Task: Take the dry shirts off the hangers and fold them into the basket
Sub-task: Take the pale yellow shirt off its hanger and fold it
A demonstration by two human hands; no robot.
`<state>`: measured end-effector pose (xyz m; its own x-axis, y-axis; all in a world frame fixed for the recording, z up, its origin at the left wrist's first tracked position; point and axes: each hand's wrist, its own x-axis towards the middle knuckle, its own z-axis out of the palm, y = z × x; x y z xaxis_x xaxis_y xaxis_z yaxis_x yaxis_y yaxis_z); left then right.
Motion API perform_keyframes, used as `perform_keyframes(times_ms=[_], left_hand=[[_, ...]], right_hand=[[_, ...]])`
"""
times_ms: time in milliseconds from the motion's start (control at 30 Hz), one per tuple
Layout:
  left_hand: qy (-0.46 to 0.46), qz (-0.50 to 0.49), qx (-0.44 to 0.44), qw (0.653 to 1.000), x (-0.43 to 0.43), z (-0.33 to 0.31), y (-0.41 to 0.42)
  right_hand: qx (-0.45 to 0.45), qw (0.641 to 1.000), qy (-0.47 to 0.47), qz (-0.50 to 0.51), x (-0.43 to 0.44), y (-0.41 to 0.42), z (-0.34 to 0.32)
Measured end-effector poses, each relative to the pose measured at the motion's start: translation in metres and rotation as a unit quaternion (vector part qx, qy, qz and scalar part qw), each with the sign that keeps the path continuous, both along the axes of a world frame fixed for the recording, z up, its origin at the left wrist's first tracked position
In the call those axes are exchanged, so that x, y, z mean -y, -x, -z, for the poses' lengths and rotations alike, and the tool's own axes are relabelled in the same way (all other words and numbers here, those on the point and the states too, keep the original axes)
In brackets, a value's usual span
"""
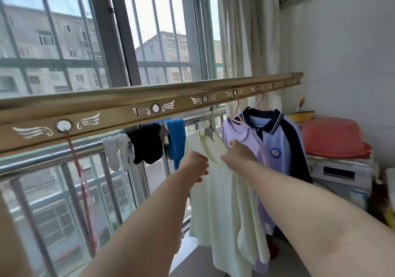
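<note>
As left hand (195,165) and right hand (239,152) grip cream shirt (213,202), lilac shirt (250,140) touching beside

Fingertips of left hand (195,165) curled out of sight against cream shirt (220,202). Fingers of right hand (239,151) partly buried in same fabric. Most of grey hanger (208,130) covered by shirt. Much of lilac shirt (241,133) hidden behind cream shirt and blue polo shirt (275,146). Polo's badge (275,152) too small to be read. At left, red hanging item (85,191) blurred, not identified. Forearms cut off by bottom edge.
</note>
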<state>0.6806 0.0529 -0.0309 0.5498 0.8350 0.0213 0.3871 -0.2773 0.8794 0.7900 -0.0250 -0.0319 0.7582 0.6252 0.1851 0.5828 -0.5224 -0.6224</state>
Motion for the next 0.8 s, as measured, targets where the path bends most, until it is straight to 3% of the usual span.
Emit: perform_keyframes(times_ms=[100, 300, 533, 700, 800], left_hand=[[0.002, -0.015, 0.008, 1.0, -0.003, -0.001, 0.004], [-0.004, -0.032, 0.02, 0.999, -0.002, -0.009, 0.007], [-0.018, -0.073, 0.088, 0.993, 0.019, 0.001, -0.012], [0.178, -0.079, 0.18, 0.964, 0.047, 0.027, -0.024], [0.247, -0.116, 0.211, 0.939, 0.055, 0.051, -0.022]], right_hand=[[0.005, 1.0, 0.019, -0.003, -0.01, 0.001, 0.005], [-0.002, 0.998, -0.063, 0.014, -0.006, -0.007, 0.007], [-0.031, 0.987, -0.144, -0.07, 0.033, -0.001, 0.036], [-0.022, 0.983, -0.043, -0.175, 0.059, -0.007, 0.063], [0.049, 0.987, -0.003, -0.154, 0.068, -0.017, 0.079]])
